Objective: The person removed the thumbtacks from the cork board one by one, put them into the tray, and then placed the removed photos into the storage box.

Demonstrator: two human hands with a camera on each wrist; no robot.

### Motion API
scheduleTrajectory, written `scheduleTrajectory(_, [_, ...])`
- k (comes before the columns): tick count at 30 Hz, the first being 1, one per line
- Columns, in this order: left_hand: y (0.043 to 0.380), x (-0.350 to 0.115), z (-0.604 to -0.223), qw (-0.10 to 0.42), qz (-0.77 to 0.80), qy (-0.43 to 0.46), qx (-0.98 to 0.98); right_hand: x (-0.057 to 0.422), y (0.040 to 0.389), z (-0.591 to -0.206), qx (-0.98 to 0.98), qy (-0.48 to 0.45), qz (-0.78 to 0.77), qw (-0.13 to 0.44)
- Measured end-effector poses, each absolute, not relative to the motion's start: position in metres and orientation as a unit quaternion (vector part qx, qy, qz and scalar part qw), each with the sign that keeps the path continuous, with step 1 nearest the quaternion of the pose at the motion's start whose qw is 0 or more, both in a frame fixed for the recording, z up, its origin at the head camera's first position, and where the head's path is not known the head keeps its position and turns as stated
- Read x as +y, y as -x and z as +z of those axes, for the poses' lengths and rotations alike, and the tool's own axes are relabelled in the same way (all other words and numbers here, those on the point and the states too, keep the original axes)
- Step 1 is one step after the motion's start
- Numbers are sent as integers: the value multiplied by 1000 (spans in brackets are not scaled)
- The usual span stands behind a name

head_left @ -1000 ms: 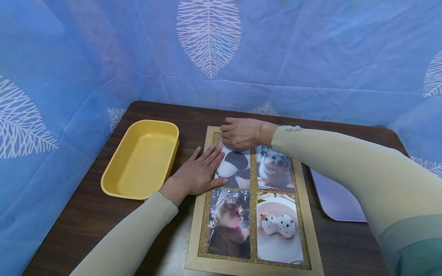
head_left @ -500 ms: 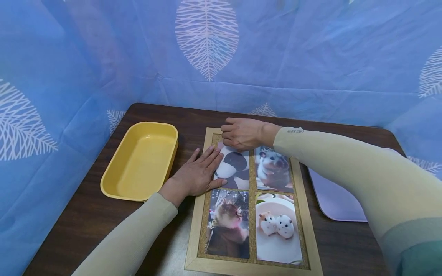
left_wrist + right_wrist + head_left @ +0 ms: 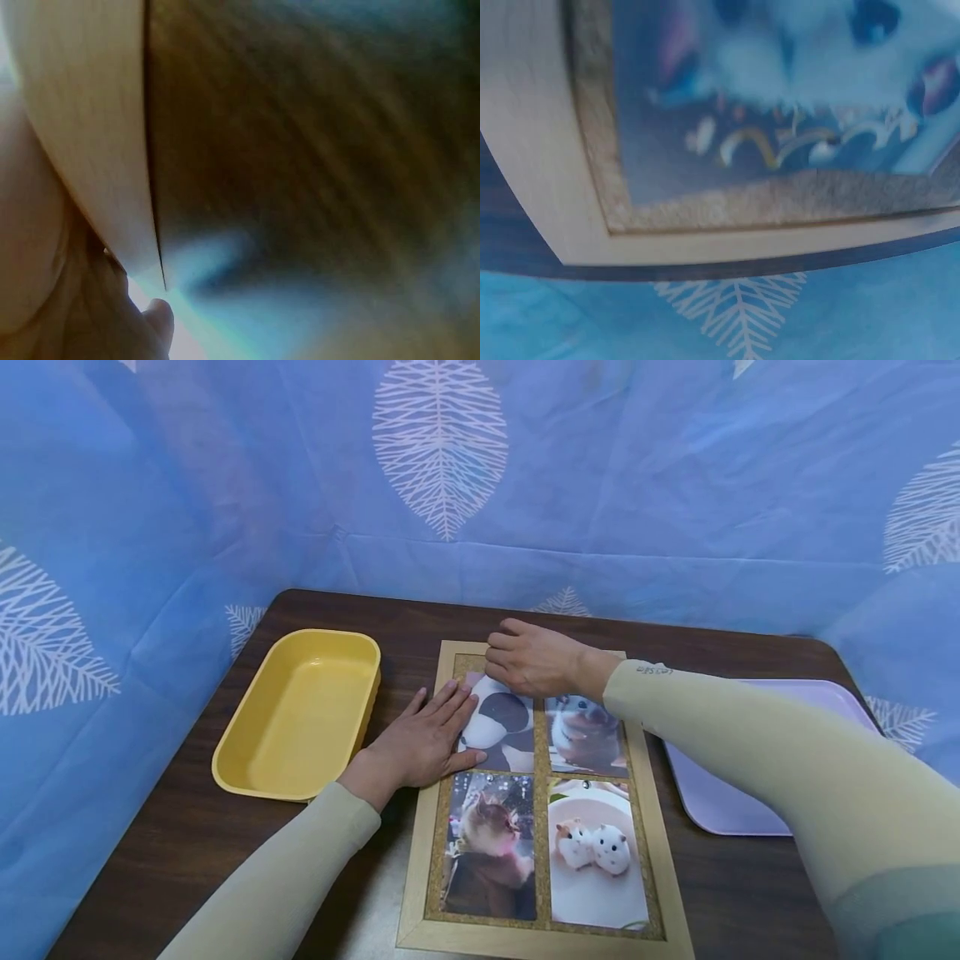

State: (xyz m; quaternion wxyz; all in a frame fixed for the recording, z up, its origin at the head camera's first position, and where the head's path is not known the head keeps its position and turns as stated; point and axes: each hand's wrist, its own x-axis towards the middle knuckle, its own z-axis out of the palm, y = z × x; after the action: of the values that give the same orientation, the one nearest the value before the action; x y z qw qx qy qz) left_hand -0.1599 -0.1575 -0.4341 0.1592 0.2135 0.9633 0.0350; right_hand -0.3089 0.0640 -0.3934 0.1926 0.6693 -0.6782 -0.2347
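A wood-framed corkboard (image 3: 420,868) bears several animal photos. My left hand (image 3: 420,739) lies spread over its left side, with fingertips on the black-and-white photo (image 3: 498,727) at upper left. At that photo's top edge is my right hand (image 3: 536,658), its fingers curled downward; whatever lies under the fingertips is hidden. My right wrist partly covers the hamster photo (image 3: 587,739). Below are a cat photo (image 3: 491,843) and a two-hamster photo (image 3: 597,860), each with a small pin at its top. The left wrist view has the wooden frame (image 3: 90,97) beside my hand.
A yellow tray (image 3: 300,718) stands left of the board on the dark wooden table (image 3: 187,827). To the right, a lilac tray (image 3: 727,793) lies partly under my right forearm. Blue patterned cloth (image 3: 600,468) hangs behind the table.
The head view has shifted slightly. My right wrist has turned and dropped a little, covering more of the hamster photo's top. My left hand keeps its place on the board.
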Motion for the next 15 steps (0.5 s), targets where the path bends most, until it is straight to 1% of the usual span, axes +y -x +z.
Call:
scheduleTrajectory(6, [160,-155,-432,159,46,-216,962,82,295,-394,-687,-649,-207,253])
scheduleTrajectory(15, [157,-154,-435,152,65,-213,963,106,279,-393,-706,-616,-154,315])
